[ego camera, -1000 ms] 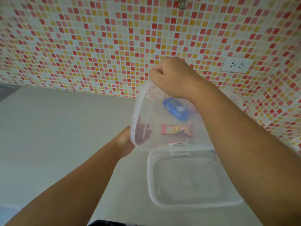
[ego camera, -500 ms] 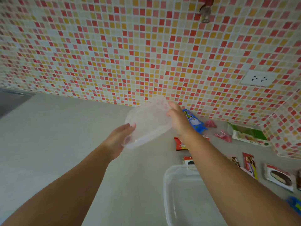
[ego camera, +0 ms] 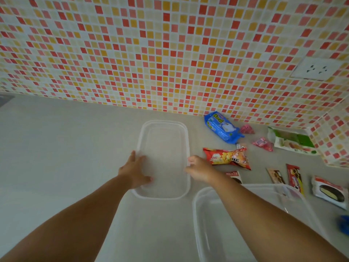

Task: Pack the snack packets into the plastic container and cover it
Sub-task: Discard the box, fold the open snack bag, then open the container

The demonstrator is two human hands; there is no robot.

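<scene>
A clear plastic lid (ego camera: pixel 164 148) lies flat on the grey counter, in the middle of the head view. My left hand (ego camera: pixel 132 169) grips its near left edge and my right hand (ego camera: pixel 200 169) pinches its right edge. The clear plastic container (ego camera: pixel 196 214) stands open and empty at the lower right, partly under my right forearm. Snack packets lie to the right of the lid: a blue one (ego camera: pixel 221 127) by the wall, a red one (ego camera: pixel 226 156) next to my right hand, and a brown-and-red one (ego camera: pixel 235 175) partly hidden by my wrist.
More packets are spread at the right: a green-and-white one (ego camera: pixel 290 140), two small pink ones (ego camera: pixel 262 143), slim chocolate bars (ego camera: pixel 294 176), a white one (ego camera: pixel 330 191). A tiled wall with a socket (ego camera: pixel 317 69) bounds the counter at the back and right.
Both hands carried the lid from above the container down to the left and laid it flat on the counter. The view has shifted, showing more packets at the right.
</scene>
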